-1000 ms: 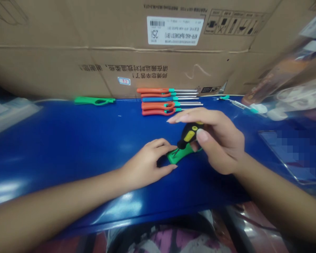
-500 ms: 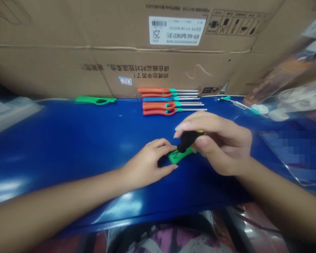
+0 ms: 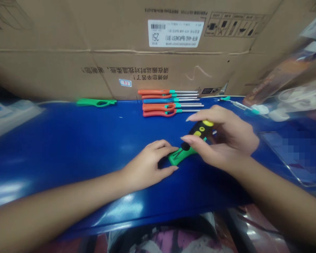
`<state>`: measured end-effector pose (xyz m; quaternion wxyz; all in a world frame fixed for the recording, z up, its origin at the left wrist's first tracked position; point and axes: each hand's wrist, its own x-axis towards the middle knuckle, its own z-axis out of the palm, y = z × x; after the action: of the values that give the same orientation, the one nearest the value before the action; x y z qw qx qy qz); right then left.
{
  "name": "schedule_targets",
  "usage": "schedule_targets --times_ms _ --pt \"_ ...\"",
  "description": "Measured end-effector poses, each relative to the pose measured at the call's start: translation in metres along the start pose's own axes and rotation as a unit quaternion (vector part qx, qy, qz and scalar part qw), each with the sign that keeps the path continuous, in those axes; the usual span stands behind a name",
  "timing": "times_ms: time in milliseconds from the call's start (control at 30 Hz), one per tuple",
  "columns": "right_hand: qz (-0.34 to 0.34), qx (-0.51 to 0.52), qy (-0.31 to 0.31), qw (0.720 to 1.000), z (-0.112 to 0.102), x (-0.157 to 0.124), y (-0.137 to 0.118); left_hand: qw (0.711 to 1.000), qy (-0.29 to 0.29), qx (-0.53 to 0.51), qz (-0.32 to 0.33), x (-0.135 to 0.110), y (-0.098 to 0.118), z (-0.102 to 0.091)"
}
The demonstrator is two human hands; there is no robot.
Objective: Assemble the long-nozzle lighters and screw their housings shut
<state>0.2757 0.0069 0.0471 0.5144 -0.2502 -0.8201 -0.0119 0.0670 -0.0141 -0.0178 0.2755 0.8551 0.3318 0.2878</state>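
Note:
Flat on the blue table lies a green long-nosed lighter, its near end pinched between the thumb and fingers of my left hand. My right hand is around a short screwdriver with a black and yellow handle, thumb on the near side and index finger stretched loosely past it. The screwdriver leans over the green lighter, shaft down. Its tip, and the lighter's far part, are mostly hidden behind the handle and my right hand.
Several orange, red and blue lighters lie in a stack against the cardboard box. A green lighter casing rests left of them. Small lighter parts and a clear plastic bag are at the right.
My right hand has shifted right and its fingers have loosened around the screwdriver, whose yellow markings now show. My left hand and the green lighter have stayed in place.

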Motion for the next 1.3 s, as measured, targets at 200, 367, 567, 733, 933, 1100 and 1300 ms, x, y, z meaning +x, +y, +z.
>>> schedule_targets --times_ms 200,367,567,733,933,1100,1300 --pt "0.035 0.081 -0.075 0.993 0.001 0.0 -0.001 1.0 -0.001 -0.007 -0.006 0.001 0.002 -0.001" --pt "-0.008 0.034 -0.02 0.999 0.0 0.001 -0.002 1.0 -0.001 -0.001 -0.004 0.0 0.001 -0.001" --pt "0.025 0.056 -0.074 0.995 -0.002 0.0 -0.004 1.0 -0.001 -0.002 -0.001 0.001 0.002 -0.002" --pt "-0.005 0.06 -0.038 0.997 0.0 0.002 -0.002 1.0 0.003 0.004 0.003 0.0 0.0 0.0" --pt "-0.002 0.067 -0.1 0.993 -0.003 0.002 -0.003 1.0 -0.003 -0.001 -0.004 0.0 0.002 -0.001" --pt "0.015 0.138 -0.108 0.985 -0.005 0.005 -0.008 1.0 -0.007 0.013 -0.004 0.001 0.003 -0.002" --pt "-0.043 0.032 -0.101 0.993 -0.008 0.005 -0.013 1.0 -0.017 -0.007 -0.003 0.001 0.001 -0.001"
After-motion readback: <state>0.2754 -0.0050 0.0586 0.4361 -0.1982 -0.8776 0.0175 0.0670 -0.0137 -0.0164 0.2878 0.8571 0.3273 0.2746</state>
